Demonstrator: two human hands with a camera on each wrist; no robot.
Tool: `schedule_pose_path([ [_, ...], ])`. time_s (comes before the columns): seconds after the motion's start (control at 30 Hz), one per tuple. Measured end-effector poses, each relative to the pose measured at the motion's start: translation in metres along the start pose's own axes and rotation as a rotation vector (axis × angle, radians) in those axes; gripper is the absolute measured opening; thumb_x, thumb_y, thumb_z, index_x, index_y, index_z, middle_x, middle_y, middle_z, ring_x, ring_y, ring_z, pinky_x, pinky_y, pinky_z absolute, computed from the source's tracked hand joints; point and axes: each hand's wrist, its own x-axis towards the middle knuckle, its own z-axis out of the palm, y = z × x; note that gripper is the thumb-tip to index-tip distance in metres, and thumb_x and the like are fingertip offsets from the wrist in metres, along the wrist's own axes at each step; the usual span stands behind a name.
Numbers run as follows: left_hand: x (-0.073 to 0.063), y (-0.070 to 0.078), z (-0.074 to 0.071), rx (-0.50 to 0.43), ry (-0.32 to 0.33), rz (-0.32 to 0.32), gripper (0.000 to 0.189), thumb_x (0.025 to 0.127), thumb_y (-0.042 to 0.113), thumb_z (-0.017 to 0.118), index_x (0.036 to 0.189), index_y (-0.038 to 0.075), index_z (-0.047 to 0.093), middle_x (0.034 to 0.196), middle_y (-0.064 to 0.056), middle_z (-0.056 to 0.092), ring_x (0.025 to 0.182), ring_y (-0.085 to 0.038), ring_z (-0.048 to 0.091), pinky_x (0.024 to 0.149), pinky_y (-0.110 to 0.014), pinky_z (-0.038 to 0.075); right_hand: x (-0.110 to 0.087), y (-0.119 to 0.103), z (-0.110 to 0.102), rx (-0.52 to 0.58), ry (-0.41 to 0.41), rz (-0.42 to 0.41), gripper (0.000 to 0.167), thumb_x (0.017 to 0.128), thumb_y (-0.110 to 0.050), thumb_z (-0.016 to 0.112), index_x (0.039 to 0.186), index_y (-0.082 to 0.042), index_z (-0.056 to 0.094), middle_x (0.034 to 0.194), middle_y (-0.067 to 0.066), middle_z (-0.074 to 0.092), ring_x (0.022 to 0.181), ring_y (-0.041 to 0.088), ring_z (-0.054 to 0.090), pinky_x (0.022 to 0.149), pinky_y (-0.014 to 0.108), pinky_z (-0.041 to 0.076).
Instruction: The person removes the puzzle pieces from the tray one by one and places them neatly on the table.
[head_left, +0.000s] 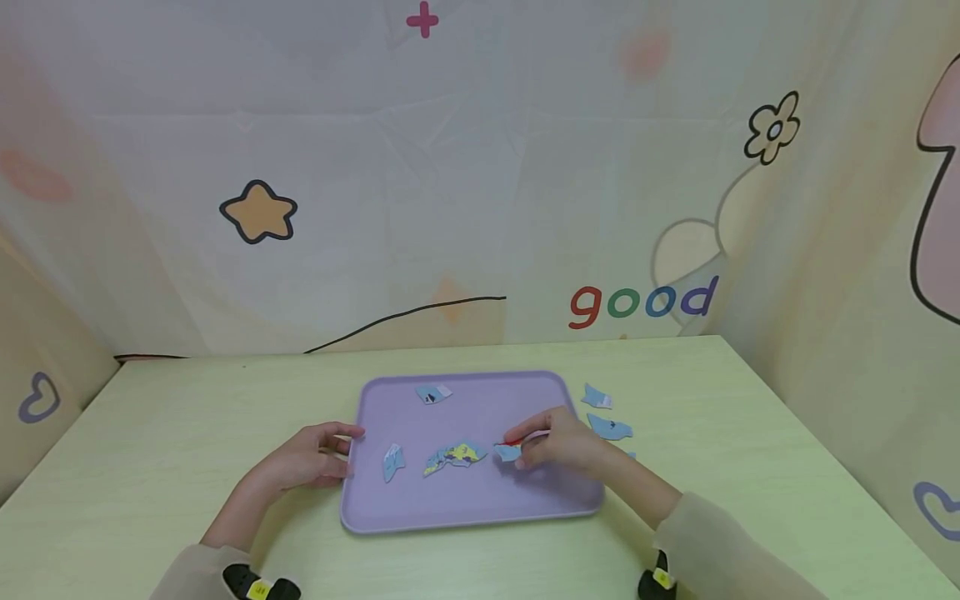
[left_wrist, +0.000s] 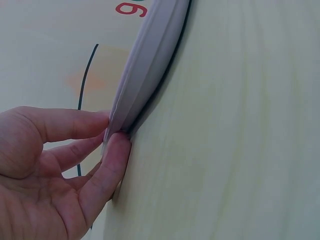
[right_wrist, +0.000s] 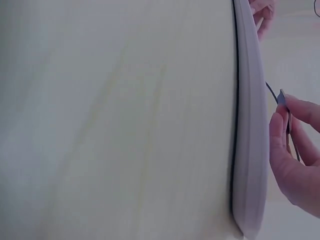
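A purple tray (head_left: 465, 500) lies on the table, its left edge gripped between the fingers and thumb of my left hand (head_left: 311, 454). That grip on the rim shows close up in the left wrist view. Over the tray's right half, my right hand (head_left: 566, 443) pinches a blue puzzle piece (head_left: 507, 453) with a red edge. Just left of it lies a joined strip of blue and yellow puzzle pieces (head_left: 457, 455). One loose blue piece (head_left: 393, 462) lies near the tray's left side, another blue-and-white piece (head_left: 432, 394) near its far edge.
Right of the tray, a pale blue piece (head_left: 597, 397) and a larger blue piece (head_left: 610, 427) lie on the table (head_left: 787, 500), with a third partly hidden behind the right forearm. A printed cloth backdrop (head_left: 480, 208) rises behind the table.
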Motion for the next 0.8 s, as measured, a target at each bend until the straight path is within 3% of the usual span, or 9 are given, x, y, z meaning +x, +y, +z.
schedule_pose_path([
  [0.17, -0.001, 0.002, 0.001, 0.014, 0.007, -0.002, 0.051, 0.077, -0.006, 0.061, 0.125, -0.007, 0.045, 0.103, -0.016, 0.048, 0.083, -0.019, 0.053, 0.073, -0.033, 0.052, -0.009, 0.002, -0.02, -0.057, 0.036, -0.025, 0.038, 0.067, -0.003, 0.075, 0.103, 0.005, 0.066, 0.095, 0.011, 0.068, 0.075, 0.008, 0.058, 0.069, 0.022, 0.048],
  [0.33, -0.002, 0.003, 0.001, 0.023, 0.007, -0.003, 0.051, 0.077, -0.006, 0.062, 0.125, -0.007, 0.045, 0.103, -0.016, 0.048, 0.083, -0.019, 0.053, 0.073, -0.033, 0.052, -0.016, 0.009, -0.039, -0.005, 0.046, -0.035, 0.041, 0.07, -0.001, 0.072, 0.107, 0.011, 0.061, 0.096, 0.012, 0.066, 0.074, 0.007, 0.06, 0.069, 0.021, 0.049],
  [0.63, -0.001, 0.001, 0.0, 0.036, 0.014, 0.001, 0.051, 0.077, -0.006, 0.062, 0.125, -0.006, 0.046, 0.102, -0.016, 0.049, 0.083, -0.02, 0.052, 0.073, -0.034, 0.053, -0.028, 0.02, -0.07, -0.013, 0.123, 0.025, 0.039, 0.074, -0.004, 0.069, 0.11, 0.009, 0.06, 0.116, 0.019, 0.058, 0.082, 0.014, 0.063, 0.077, 0.03, 0.052],
  [0.8, 0.0, 0.0, 0.001, 0.033, 0.014, 0.004, 0.051, 0.076, -0.006, 0.062, 0.124, -0.007, 0.046, 0.102, -0.015, 0.049, 0.083, -0.02, 0.052, 0.073, -0.033, 0.053, -0.032, 0.028, -0.09, -0.066, 0.193, 0.062, 0.039, 0.076, -0.007, 0.07, 0.112, 0.007, 0.06, 0.115, 0.018, 0.058, 0.086, 0.014, 0.061, 0.077, 0.028, 0.052],
])
